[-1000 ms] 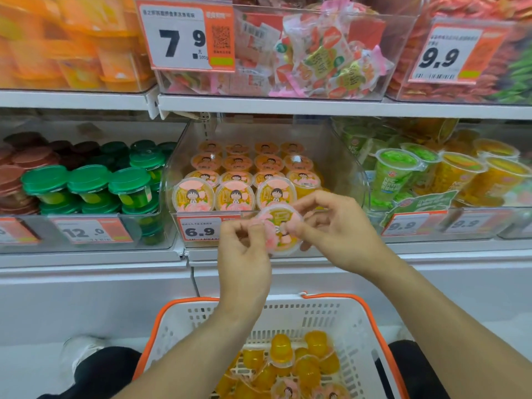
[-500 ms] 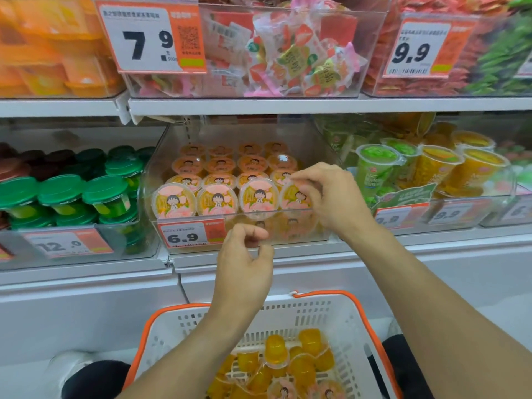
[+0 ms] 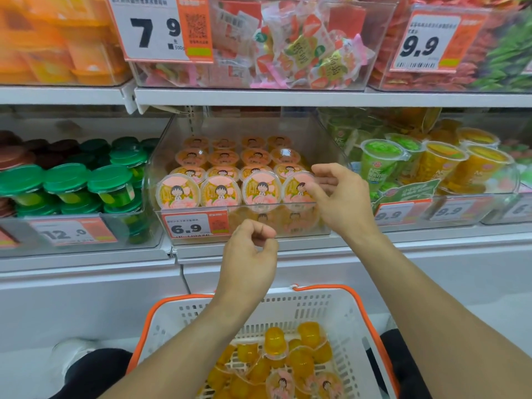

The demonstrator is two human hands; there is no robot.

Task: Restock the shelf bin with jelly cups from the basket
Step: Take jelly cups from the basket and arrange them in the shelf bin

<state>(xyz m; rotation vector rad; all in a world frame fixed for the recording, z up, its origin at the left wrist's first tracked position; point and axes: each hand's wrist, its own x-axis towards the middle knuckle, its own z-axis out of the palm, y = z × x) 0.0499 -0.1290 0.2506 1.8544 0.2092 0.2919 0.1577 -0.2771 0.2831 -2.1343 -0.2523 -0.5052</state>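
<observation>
A clear shelf bin on the middle shelf holds rows of jelly cups with pink cartoon lids. The front-row cup at the right sits just left of my right hand, whose fingers are spread and hold nothing. My left hand hovers below the bin's front, fingers curled loosely and holding nothing. Below stands a white basket with an orange rim, holding several orange jelly cups, most lying lid down.
A 6.9 price tag hangs on the bin front. Green-lidded cups fill the left bin, green and yellow cups the right bin. An upper shelf with candy bins overhangs. My dark trouser knees flank the basket.
A second ago both hands held one jelly cup in front of the bin. My right hand set it into the front row's right end and let go; my left hand dropped back.
</observation>
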